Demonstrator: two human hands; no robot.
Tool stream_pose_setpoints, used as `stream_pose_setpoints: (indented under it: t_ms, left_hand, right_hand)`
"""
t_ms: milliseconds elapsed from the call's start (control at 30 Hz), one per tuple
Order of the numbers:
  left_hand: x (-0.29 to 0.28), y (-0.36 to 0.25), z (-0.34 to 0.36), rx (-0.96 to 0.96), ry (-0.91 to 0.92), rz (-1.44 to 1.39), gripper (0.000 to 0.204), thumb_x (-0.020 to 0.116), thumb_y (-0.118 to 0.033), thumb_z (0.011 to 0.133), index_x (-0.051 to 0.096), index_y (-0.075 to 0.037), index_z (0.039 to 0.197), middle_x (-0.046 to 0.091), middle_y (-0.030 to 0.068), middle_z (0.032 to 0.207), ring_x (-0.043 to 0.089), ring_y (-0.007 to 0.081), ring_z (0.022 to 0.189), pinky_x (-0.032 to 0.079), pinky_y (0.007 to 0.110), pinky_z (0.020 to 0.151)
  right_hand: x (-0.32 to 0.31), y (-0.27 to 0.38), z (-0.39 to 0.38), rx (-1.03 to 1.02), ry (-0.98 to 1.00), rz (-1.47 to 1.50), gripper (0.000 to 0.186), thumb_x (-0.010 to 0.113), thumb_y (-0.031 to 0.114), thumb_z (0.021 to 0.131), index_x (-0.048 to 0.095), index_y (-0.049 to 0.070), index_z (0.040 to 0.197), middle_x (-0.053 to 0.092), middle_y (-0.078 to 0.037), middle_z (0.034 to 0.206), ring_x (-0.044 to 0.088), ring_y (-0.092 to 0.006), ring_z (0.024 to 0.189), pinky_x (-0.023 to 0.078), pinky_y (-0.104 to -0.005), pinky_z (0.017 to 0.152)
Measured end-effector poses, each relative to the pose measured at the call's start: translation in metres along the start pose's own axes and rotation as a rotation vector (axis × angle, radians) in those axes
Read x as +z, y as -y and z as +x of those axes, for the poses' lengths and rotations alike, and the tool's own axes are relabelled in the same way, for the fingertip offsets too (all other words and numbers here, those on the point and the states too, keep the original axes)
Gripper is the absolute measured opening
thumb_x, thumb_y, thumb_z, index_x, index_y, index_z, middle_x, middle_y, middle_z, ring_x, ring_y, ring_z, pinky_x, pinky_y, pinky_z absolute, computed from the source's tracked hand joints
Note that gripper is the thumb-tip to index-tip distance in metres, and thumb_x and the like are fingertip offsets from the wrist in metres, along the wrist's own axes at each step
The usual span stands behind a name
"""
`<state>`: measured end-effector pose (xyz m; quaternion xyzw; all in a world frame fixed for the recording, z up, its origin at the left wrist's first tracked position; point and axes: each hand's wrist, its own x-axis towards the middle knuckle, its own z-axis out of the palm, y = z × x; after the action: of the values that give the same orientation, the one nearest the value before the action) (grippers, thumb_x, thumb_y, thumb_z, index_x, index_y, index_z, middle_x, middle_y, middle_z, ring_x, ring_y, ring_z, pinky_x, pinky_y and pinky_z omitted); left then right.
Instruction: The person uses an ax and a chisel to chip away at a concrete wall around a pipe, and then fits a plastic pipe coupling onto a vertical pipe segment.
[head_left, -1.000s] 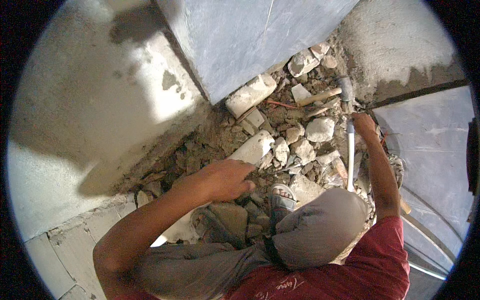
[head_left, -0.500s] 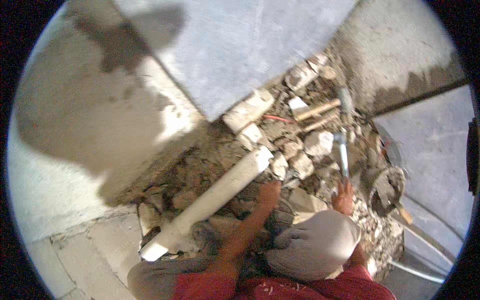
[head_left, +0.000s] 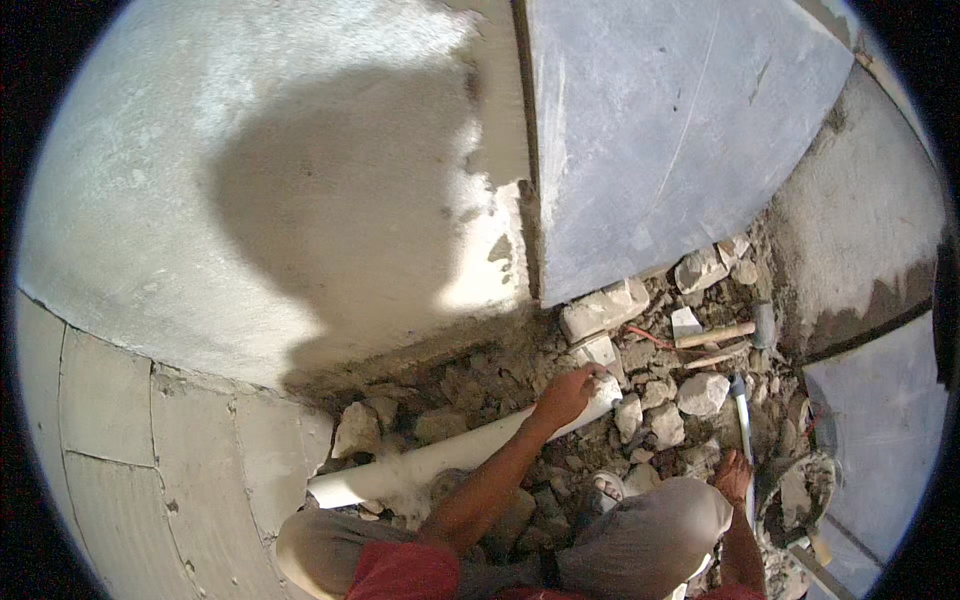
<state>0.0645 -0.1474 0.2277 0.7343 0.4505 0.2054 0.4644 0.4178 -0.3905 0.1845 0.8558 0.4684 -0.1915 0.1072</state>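
While left hand (head_left: pixel 566 396) grips the white pipe's (head_left: pixel 450 455) far end, steadying it over rubble (head_left: pixel 660 395), right hand (head_left: pixel 733 474) clasps a metal rod (head_left: pixel 743 425).

Rough grey plaster wall (head_left: pixel 250 180) fills the left, sunlit with a broad shadow; smooth grey stone slab (head_left: pixel 660 130) stands far right above broken rubble (head_left: pixel 660 390).

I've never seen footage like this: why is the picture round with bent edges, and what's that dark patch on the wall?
Head view: the fisheye lens bends the slab edges and blackens the corners; the dark patch is a shadow on the sunlit plaster; the rubble by the left hand sits in shade.
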Motion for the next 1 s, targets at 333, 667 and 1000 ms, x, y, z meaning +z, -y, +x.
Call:
stream_pose_setpoints:
  t_ms: [333,667,1000]
  left_hand:
    - [-0.033,-0.057,0.007,0.159,-0.009,-1.065,0.017,0.045,-0.013,0.091,0.05,0.001,0.101,0.058,0.0138,0.099,0.061,0.0189,0.083,0.051,0.03,0.071]
    - [-0.065,-0.112,-0.011,0.267,-0.458,-1.266,0.043,0.044,-0.025,0.092,0.033,-0.006,0.129,0.057,0.0055,0.088,0.049,0.0102,0.062,0.04,0.021,0.052]
    - [-0.1,-0.118,-0.015,0.548,-0.536,-0.212,0.02,0.044,-0.014,0.091,0.052,-0.003,0.106,0.056,0.0073,0.086,0.053,0.0187,0.079,0.042,0.031,0.075]
  right_hand:
    - [0.034,-0.021,0.019,-0.155,-0.126,1.894,0.042,0.059,0.042,0.082,0.046,0.011,0.107,0.049,0.001,0.075,0.048,-0.0119,0.063,0.042,-0.0287,0.055]
    - [-0.064,0.089,-0.012,-0.3,0.218,1.7,0.045,0.055,0.022,0.076,0.044,0.008,0.117,0.054,-0.005,0.084,0.052,-0.0147,0.064,0.045,-0.0288,0.055]
    - [-0.136,0.178,-0.037,-0.379,-0.066,1.4,0.042,0.064,0.033,0.079,0.046,0.006,0.106,0.05,-0.001,0.07,0.048,-0.0118,0.058,0.041,-0.0275,0.051]
